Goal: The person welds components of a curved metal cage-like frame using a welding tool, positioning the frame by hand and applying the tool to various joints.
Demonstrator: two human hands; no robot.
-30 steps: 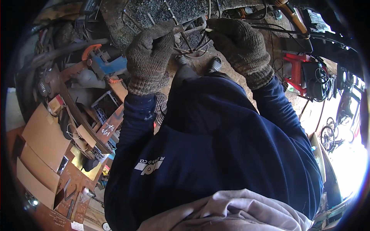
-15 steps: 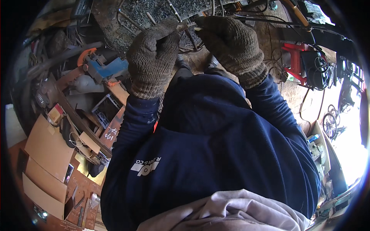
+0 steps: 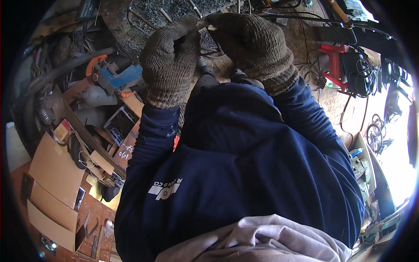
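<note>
Both my hands wear thick brown knitted gloves and meet at the upper middle. My left hand [image 3: 169, 61] is closed in a pinch at the fingertips. A small pale metal piece [image 3: 202, 25] shows between its tips and my right hand, too small to name. My right hand [image 3: 253, 48] is curled, its fingertips at the other side of that piece; a light tip pokes out under them, and the rest is hidden by the glove. Just beyond the hands, several metal rods [image 3: 166, 15] lie at a dark, gritty work surface [image 3: 118, 22].
A blue and orange tool [image 3: 122, 77] sits among clutter at left, near a plastic crate [image 3: 118, 126]. Cardboard [image 3: 56, 170] lies lower left. At right stand a red stool [image 3: 332, 65], a dark machine with cables [image 3: 358, 72] and a bicycle [image 3: 375, 137]. My feet are below the hands.
Both hands have shifted slightly up and left, and the right hand has come closer to the left. The gap between their fingertips is smaller, so less of the small piece shows.
</note>
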